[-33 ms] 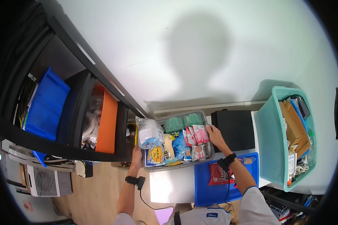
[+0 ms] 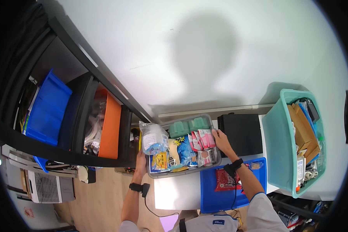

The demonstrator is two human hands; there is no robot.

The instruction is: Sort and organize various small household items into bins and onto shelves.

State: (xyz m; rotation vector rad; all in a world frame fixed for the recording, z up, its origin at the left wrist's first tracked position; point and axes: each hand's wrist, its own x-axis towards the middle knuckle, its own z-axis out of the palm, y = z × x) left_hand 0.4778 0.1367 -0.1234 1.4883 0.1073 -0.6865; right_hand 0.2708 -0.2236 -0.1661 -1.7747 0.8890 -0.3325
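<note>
Between my two hands is a grey plastic bin (image 2: 181,173) packed with goods. My left hand (image 2: 141,162) grips its left side and my right hand (image 2: 221,141) its right side; some fingers are hidden at the rim. Inside, a clear bag with white contents (image 2: 154,137) lies at the left, above a yellow and blue packet (image 2: 159,161). A blue and cream bag (image 2: 185,150) fills the middle. Green containers (image 2: 188,127) sit at the back, and pink-and-white packets (image 2: 202,139) lie at the right.
A blue tray (image 2: 207,201) with a red packet (image 2: 224,179) lies on the white table (image 2: 168,193). Behind it stands a black box (image 2: 241,133). To the right is a full mint-green tub (image 2: 276,150). A black shelf (image 2: 81,112) with blue and orange bins (image 2: 110,127) rises at left.
</note>
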